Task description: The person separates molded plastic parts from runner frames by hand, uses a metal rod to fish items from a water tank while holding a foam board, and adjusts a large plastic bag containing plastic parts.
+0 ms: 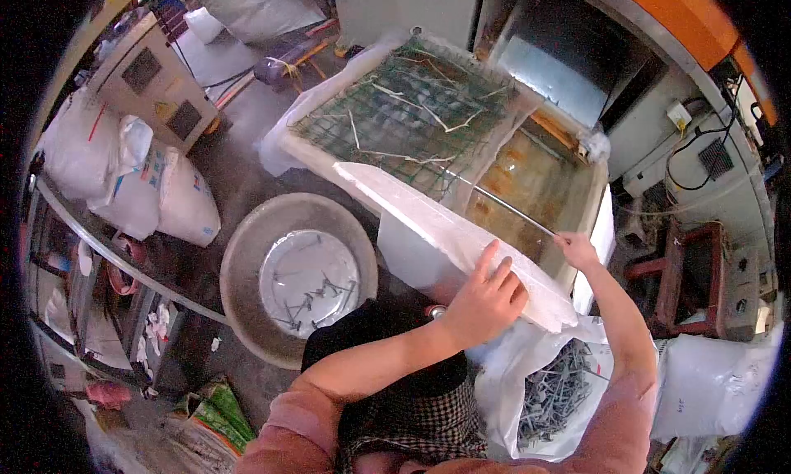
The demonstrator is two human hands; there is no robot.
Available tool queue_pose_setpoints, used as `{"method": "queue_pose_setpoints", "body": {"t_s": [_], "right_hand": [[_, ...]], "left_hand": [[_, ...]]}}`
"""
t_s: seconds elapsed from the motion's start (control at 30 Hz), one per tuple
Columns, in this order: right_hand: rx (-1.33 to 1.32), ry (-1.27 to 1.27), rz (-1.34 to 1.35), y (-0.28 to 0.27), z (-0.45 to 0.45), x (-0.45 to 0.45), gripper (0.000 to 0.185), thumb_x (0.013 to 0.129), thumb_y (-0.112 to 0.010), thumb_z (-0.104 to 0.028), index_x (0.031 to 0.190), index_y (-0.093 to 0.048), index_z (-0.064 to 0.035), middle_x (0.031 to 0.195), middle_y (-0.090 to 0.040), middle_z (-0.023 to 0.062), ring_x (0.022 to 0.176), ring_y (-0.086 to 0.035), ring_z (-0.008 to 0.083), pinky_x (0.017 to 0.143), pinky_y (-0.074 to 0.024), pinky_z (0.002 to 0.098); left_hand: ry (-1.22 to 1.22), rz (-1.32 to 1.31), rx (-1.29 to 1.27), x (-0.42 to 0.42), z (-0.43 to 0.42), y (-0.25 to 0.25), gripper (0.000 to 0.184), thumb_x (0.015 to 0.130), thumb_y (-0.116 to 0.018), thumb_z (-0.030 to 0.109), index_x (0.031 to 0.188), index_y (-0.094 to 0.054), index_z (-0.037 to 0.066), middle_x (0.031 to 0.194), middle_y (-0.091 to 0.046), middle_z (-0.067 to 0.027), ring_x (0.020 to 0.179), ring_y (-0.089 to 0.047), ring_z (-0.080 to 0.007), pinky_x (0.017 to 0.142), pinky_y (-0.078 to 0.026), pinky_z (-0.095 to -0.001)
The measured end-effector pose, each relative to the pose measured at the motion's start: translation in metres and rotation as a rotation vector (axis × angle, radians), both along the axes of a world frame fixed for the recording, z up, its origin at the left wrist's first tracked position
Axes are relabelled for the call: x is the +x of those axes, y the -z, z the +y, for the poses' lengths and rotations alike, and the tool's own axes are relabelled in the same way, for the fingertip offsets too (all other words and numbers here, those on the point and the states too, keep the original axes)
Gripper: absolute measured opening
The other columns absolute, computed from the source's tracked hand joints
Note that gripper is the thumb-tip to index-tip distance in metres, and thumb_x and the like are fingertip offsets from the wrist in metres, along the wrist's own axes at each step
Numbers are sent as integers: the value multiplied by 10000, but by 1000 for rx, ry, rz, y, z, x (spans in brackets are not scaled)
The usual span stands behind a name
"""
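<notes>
My right hand [577,251] is closed around the near end of a thin metal rod [515,210], which reaches across a water-filled tank [527,173] towards a green net [404,115]. The net lies over the tank's left part, with pale strips on it. My left hand [490,297] is over the white board [445,235] along the tank's near edge, its fingers apart and nothing held in them.
A large round basin [239,288] with several grey pieces stands at the left. Below my right arm is a white sack [503,391] of grey pieces [556,391]. Filled white bags [185,198] and a metal rail [124,255] are further left.
</notes>
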State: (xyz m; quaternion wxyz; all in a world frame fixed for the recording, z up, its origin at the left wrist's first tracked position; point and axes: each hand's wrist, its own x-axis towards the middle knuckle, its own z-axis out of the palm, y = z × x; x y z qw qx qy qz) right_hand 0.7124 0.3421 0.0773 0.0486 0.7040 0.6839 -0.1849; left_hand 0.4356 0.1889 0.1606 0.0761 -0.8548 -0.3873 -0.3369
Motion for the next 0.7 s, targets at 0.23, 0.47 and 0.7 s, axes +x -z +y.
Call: {"method": "queue_pose_setpoints", "body": {"t_s": [0.23, 0.47, 0.7], "right_hand": [[52, -64, -89, -48, -20, 22, 345, 841, -545, -413, 1044, -655, -157, 972, -640, 156, 901, -614, 321, 797, -474, 394], [55, 68, -29, -99, -78, 69, 352, 836, -580, -379, 1048, -645, -106, 905, -645, 176, 860, -622, 334, 759, -476, 377], [96, 29, -6, -39, -53, 54, 340, 854, -554, -391, 1058, -646, -136, 951, -644, 169, 911, -616, 325, 795, -473, 382]], "left_hand": [[19, -6, 5, -5, -4, 1, 166, 756, -497, 153, 782, -564, 3, 781, -561, -135, 936, -559, -300, 992, -279, -597], [48, -6, 6, -9, -12, 2, 169, 758, -496, 151, 793, -560, -1, 785, -552, -147, 935, -559, -305, 991, -281, -598], [23, 1, 22, -10, -9, 11, 151, 765, -507, 144, 797, -564, 8, 785, -553, -132, 929, -559, -290, 983, -298, -589]]}}
